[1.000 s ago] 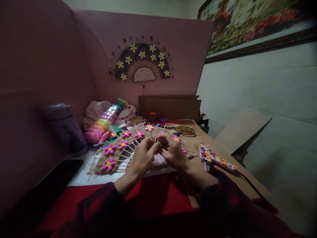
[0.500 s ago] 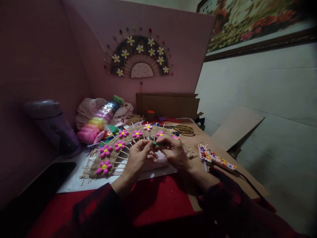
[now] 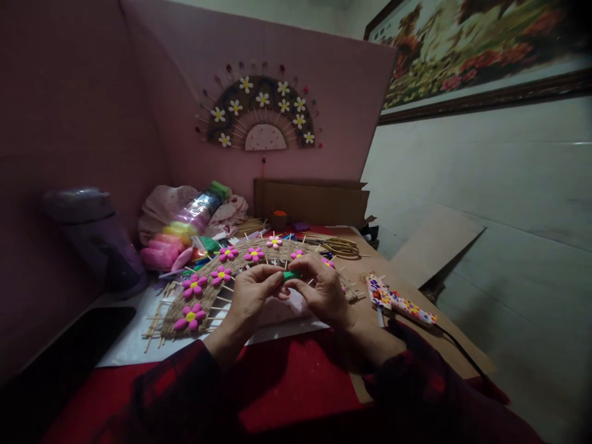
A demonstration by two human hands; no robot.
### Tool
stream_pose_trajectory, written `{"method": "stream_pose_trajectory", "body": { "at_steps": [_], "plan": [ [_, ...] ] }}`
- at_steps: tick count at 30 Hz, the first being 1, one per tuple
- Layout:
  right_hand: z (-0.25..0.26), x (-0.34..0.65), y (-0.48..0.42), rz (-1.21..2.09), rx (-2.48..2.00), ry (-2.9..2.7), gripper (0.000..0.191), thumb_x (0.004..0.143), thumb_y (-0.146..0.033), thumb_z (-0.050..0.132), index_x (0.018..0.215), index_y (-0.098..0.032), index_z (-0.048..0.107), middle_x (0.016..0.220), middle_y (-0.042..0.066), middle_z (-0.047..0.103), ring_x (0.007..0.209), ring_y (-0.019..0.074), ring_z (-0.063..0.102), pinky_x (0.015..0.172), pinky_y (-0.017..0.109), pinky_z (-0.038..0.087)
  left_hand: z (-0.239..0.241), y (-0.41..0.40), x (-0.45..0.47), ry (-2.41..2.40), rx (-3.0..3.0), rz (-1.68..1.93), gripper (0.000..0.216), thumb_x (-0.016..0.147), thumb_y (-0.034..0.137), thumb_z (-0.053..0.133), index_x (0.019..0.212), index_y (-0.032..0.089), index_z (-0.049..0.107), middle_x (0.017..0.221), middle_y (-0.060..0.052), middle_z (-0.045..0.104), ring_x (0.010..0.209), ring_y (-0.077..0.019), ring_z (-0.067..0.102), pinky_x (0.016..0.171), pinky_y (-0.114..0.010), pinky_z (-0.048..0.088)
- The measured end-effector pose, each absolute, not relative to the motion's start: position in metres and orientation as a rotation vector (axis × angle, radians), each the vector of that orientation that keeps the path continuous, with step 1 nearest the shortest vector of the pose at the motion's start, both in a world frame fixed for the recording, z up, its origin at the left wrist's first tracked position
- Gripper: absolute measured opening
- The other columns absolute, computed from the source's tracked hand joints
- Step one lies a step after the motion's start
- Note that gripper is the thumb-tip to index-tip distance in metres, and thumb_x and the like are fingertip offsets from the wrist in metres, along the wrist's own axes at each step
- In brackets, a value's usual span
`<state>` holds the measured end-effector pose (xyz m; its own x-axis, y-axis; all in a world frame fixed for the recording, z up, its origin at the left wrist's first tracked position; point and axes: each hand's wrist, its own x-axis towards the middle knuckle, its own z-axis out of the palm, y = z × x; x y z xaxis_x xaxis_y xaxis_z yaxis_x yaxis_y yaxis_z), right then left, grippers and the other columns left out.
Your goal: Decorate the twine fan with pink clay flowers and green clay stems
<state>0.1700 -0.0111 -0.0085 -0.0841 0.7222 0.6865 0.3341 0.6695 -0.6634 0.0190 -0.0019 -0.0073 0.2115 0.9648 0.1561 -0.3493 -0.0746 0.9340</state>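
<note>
A small piece of green modelling clay (image 3: 290, 275) is pinched between the fingertips of both hands. My left hand (image 3: 252, 297) grips its left end with thumb and forefinger, and my right hand (image 3: 327, 293) grips its right end. Just behind and below them lies a fan shape (image 3: 180, 311) of twine woven over thin sticks. Pink clay flowers (image 3: 190, 317) with yellow centres dot its curved band. My hands cover part of its middle and right side.
A flower-patterned glue gun (image 3: 400, 302) lies on cardboard to the right, with gold-handled scissors (image 3: 345, 247) behind. At the left are coloured clay packs (image 3: 171, 243), a purple tumbler (image 3: 99, 240) and a black phone-like slab (image 3: 87, 336). A finished-looking fan (image 3: 263, 111) hangs on the pink board.
More of the green clay shows between my fingertips now, as the right fingers have shifted on it. The whole view has tilted slightly; the fan on the table stays in place.
</note>
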Motion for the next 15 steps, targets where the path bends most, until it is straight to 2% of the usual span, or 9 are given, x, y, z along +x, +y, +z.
{"method": "stream_pose_trajectory", "body": {
  "at_steps": [5, 7, 11, 13, 15],
  "plan": [
    [-0.0114, 0.1705, -0.0063, 0.864, -0.781, -1.582, 0.018, 0.076, -0.031, 0.067, 0.089, -0.019, 0.065, 0.077, 0.002, 0.061, 0.060, 0.0111, 0.055, 0.053, 0.025, 0.048, -0.0038, -0.0028, 0.0137, 0.684, 1.159, 1.294, 0.028, 0.063, 0.033, 0.077, 0.070, 0.011, 0.062, 0.048, -0.001, 0.060, 0.038, -0.0092, 0.053, 0.037, -0.018, 0.041],
    [-0.0118, 0.1709, -0.0038, 0.939, -0.712, -1.563, 0.020, 0.076, -0.034, 0.068, 0.090, -0.020, 0.068, 0.079, 0.002, 0.061, 0.064, 0.0122, 0.056, 0.052, 0.024, 0.048, -0.0021, -0.0052, 0.0135, 0.625, 1.120, 1.246, 0.028, 0.062, 0.032, 0.078, 0.076, 0.012, 0.062, 0.052, 0.000, 0.061, 0.040, -0.0096, 0.054, 0.037, -0.019, 0.042],
    [-0.0111, 0.1716, -0.0024, 0.730, -0.691, -1.593, 0.019, 0.073, -0.034, 0.071, 0.090, -0.026, 0.073, 0.086, 0.003, 0.053, 0.086, 0.0156, 0.052, 0.072, 0.028, 0.049, -0.0006, -0.0072, 0.0139, 0.560, 0.983, 1.163, 0.049, 0.059, 0.029, 0.081, 0.103, 0.019, 0.061, 0.072, 0.000, 0.066, 0.051, -0.0114, 0.060, 0.045, -0.022, 0.048],
    [-0.0106, 0.1717, -0.0034, 0.629, -0.709, -1.621, 0.019, 0.075, -0.032, 0.070, 0.093, -0.028, 0.073, 0.086, 0.002, 0.049, 0.087, 0.0152, 0.050, 0.077, 0.030, 0.047, -0.0011, -0.0061, 0.0141, 0.518, 0.977, 1.091, 0.049, 0.059, 0.031, 0.081, 0.102, 0.015, 0.064, 0.081, -0.005, 0.067, 0.062, -0.0133, 0.063, 0.054, -0.024, 0.051],
    [-0.0099, 0.1717, -0.0047, 0.562, -0.729, -1.654, 0.021, 0.077, -0.028, 0.068, 0.098, -0.030, 0.072, 0.085, 0.002, 0.046, 0.084, 0.0145, 0.048, 0.074, 0.028, 0.046, -0.0023, -0.0042, 0.0141, 0.496, 1.006, 1.062, 0.044, 0.059, 0.033, 0.081, 0.095, 0.011, 0.068, 0.080, -0.007, 0.068, 0.066, -0.0141, 0.063, 0.061, -0.026, 0.051]
  ]
}}
